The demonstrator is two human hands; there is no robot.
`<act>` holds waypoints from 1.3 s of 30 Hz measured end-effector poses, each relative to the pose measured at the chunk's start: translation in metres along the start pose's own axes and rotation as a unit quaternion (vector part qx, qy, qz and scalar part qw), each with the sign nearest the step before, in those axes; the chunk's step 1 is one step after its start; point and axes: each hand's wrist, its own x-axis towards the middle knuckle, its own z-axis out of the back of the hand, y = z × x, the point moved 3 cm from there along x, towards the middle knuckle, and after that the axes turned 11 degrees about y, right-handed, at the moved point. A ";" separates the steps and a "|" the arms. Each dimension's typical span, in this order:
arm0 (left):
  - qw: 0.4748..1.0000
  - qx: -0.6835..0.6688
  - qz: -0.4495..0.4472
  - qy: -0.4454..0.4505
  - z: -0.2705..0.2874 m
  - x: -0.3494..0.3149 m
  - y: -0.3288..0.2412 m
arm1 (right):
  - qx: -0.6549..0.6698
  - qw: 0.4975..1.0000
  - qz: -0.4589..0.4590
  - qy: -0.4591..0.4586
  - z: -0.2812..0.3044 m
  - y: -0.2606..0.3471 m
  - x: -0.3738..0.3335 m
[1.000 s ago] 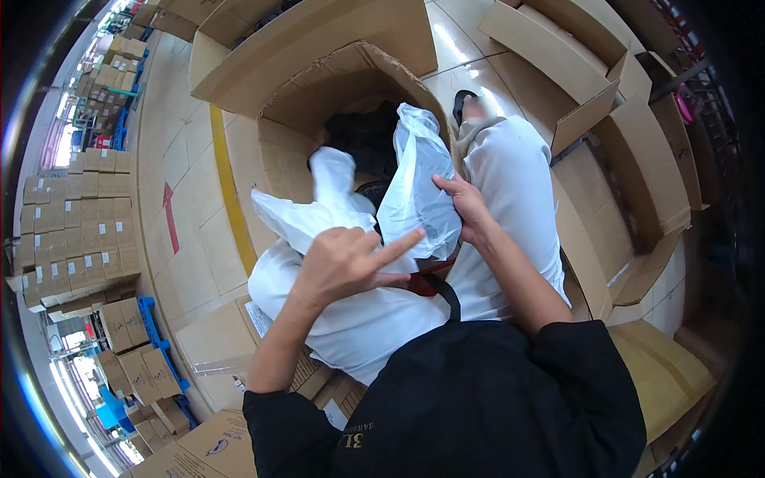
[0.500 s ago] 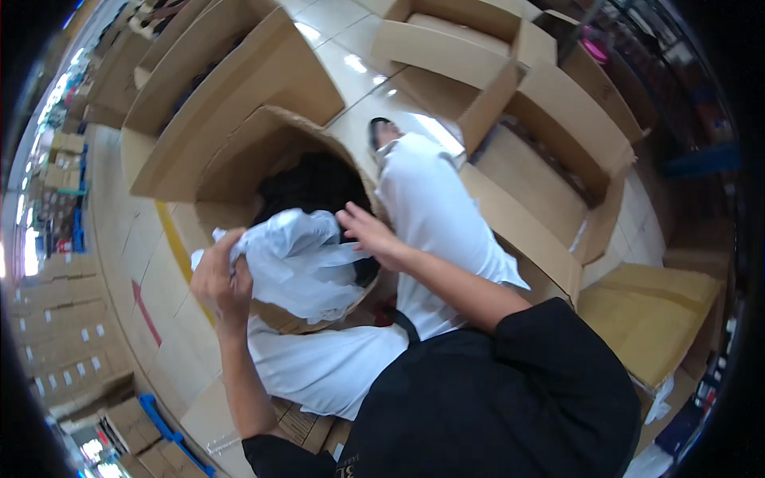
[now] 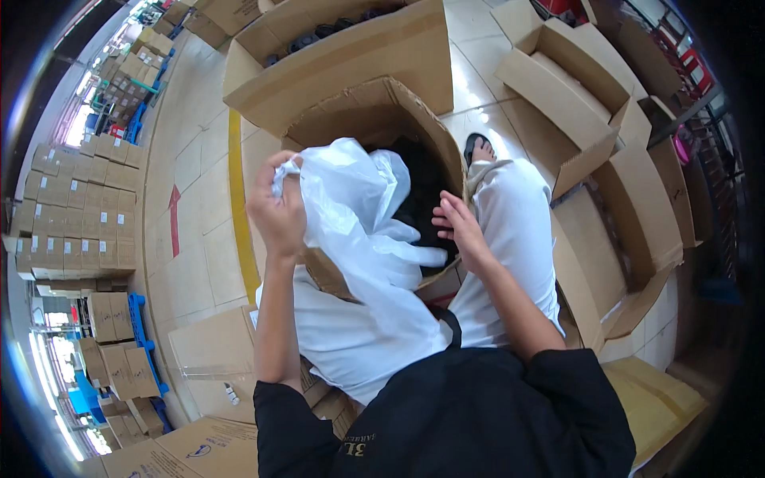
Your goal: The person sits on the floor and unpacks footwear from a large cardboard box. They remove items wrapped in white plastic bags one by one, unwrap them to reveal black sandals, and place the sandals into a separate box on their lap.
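My left hand is closed round the bunched edge of a thin, whitish plastic bag. The bag hangs loose and crumpled, partly over my lap and across the mouth of a tall cardboard box between my legs. Dark contents show inside that box, too dim to name. To the right of the bag, above the box's near right rim, my right hand holds nothing; its fingers are loosely bent and apart.
Beyond the box stands a wider carton with dark items in it. At right lie opened cartons and a yellowish-brown flat box. Stacked boxes line the far left, past a yellow floor line.
My view has turned, so the scene sits farther right. The bag is lifted and spread more, trailing over my lap. My right hand has come away from the bag.
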 end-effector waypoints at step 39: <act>0.803 -0.551 0.104 0.200 -0.143 -0.027 -0.028 | -0.245 0.957 0.148 -0.051 0.058 0.133 -0.255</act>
